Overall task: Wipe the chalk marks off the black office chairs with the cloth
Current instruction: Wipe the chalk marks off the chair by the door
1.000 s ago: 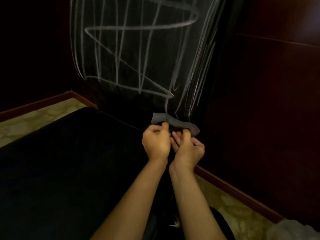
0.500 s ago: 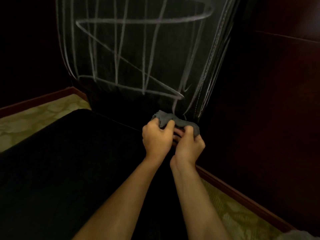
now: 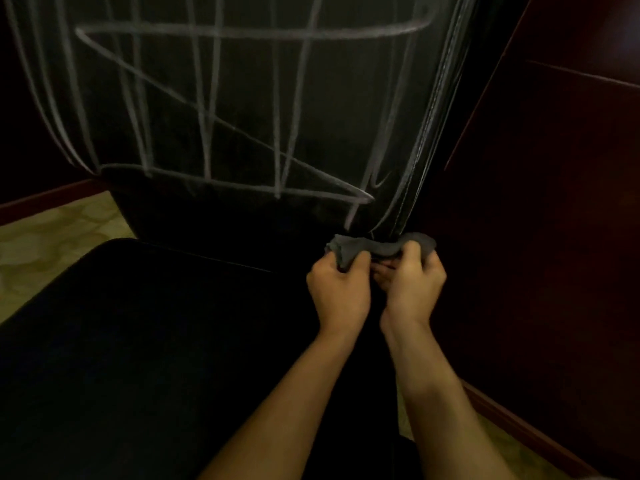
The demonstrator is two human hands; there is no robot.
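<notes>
Drifted rightward across the view since half a second before, both hands with the cloth (image 3: 379, 247), from near the middle toward the lower right corner of the chair back (image 3: 242, 109), which loomed closer and larger. Stayed bunched between the two hands, that grey cloth, a crumpled roll lying sideways just above the knuckles and touching or nearly touching the bottom of the stitched edge of the chair back; cannot tell which. Left hand (image 3: 337, 292): grip closed on the left end of the cloth, thumb and curled fingers pinching a fold. Right hand (image 3: 414, 289): grip closed on the right end, fingers wrapped over the roll, thumb tucked beneath. Pressed close together, the two hands, knuckles almost meeting. Chalk marks (image 3: 214, 98) spread over the chair back above: long upright strokes, a wide loop across the top, a zigzag running down to a point low on the right, and more streaks along the side seam. Untouched so far, all of those lines. Black chair seat (image 3: 145, 341) filled the lower left. Pale patterned floor (image 3: 52, 233) at far left and lower right, edged by a dark reddish skirting board (image 3: 530, 434) beneath dark wood panelling (image 3: 554, 220) at right.
</notes>
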